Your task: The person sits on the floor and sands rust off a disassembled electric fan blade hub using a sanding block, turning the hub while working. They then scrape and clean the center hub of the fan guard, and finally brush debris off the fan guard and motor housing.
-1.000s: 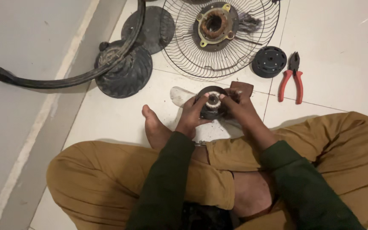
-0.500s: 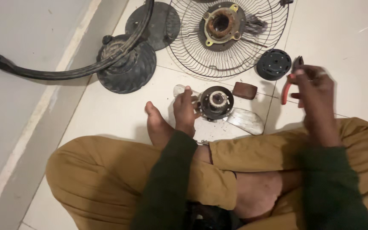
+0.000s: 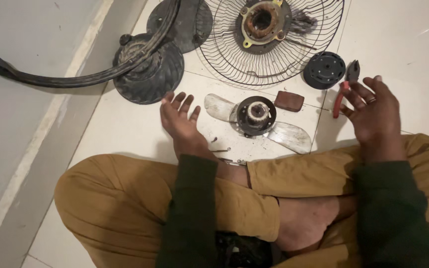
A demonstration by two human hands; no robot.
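I sit cross-legged on a white tiled floor. A small fan blade with a round dark hub point(image 3: 257, 116) lies flat on the floor in front of my legs. My left hand point(image 3: 178, 118) hovers just left of it, fingers spread, holding nothing. My right hand point(image 3: 373, 111) is raised to the right, fingers apart and empty, right beside red-handled pliers point(image 3: 342, 88) lying on the floor. A small brown block point(image 3: 289, 100) rests just beyond the hub. A few loose screws point(image 3: 220, 149) lie near my left wrist.
A wire fan grille point(image 3: 234, 59) with a rusty motor part point(image 3: 261, 20) lies ahead. A round black disc point(image 3: 323, 70) sits next to the pliers. A dark fan base point(image 3: 147, 74) with a curved black stand arm point(image 3: 50, 79) lies at left, by a grey wall strip.
Both hands were on the hub a second ago. The right hand went out to the pliers, and the left hand has now let go of the hub and moved left; both are spread open.
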